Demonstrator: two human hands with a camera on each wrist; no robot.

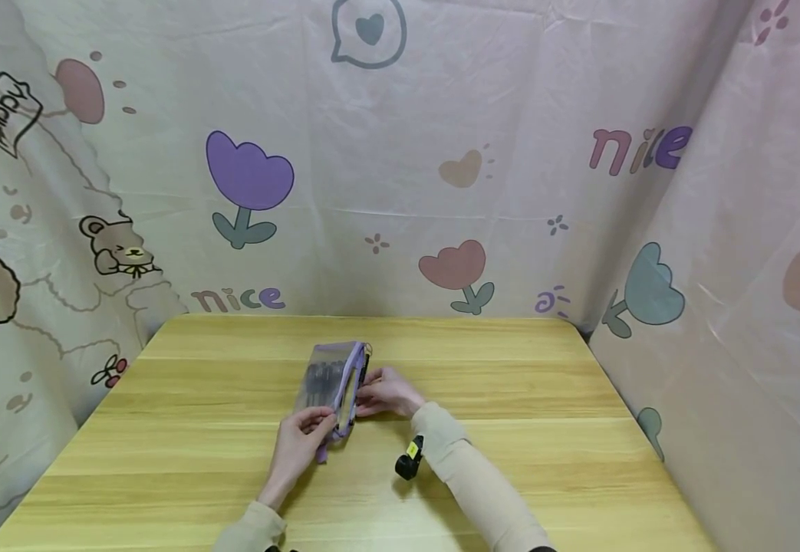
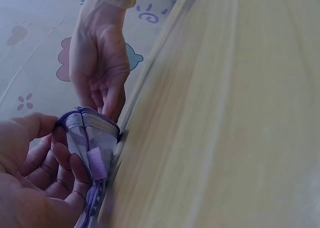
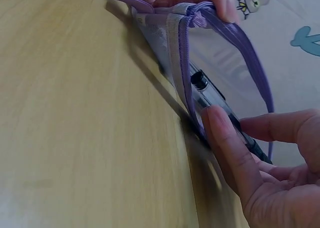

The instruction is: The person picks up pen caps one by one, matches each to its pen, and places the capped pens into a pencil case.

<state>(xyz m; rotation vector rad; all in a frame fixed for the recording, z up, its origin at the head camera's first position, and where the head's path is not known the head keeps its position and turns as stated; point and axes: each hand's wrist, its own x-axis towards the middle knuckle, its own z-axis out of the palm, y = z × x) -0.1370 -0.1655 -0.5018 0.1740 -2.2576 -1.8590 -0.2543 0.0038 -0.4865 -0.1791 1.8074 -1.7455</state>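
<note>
A see-through pencil case [image 1: 327,376] with purple zip edging lies on the table, and several dark pens [image 1: 322,379] show through its side. Its zip stands open along the right side. My left hand [image 1: 301,441] pinches the near end of the case, beside a purple fabric tab [image 2: 97,164]. At the opening, my right hand [image 1: 389,392] holds a clear pen with a dark cap end [image 3: 212,95] between thumb and fingers. Part of that pen is inside the mouth of the case. The fingertips of the right hand are partly hidden in the left wrist view.
The wooden table [image 1: 510,460] has patterned cloth [image 1: 386,153] hanging behind it and at both sides. Beside the right cuff is a small black device with a yellow label [image 1: 408,460]; whether it touches the table I cannot tell.
</note>
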